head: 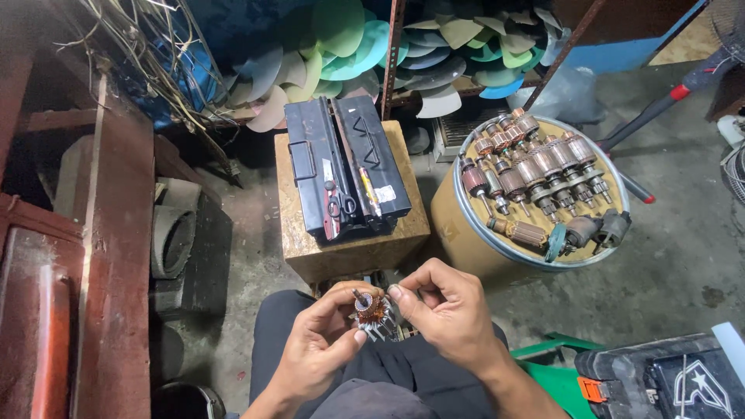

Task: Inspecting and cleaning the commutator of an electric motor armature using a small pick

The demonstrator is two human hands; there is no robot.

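My left hand grips a small motor armature with copper windings and a steel shaft, held over my lap. My right hand pinches at the top of the armature, fingertips at the copper wires near the shaft. Both hands are close together, just in front of a wooden box. Whether the right fingers hold a loose wire is too small to tell.
Two black battery-like cases with scissors lie on the wooden box. A round drum to the right carries several armatures. Fan blades are piled behind. Rusty metal parts stand left; a black case lies at lower right.
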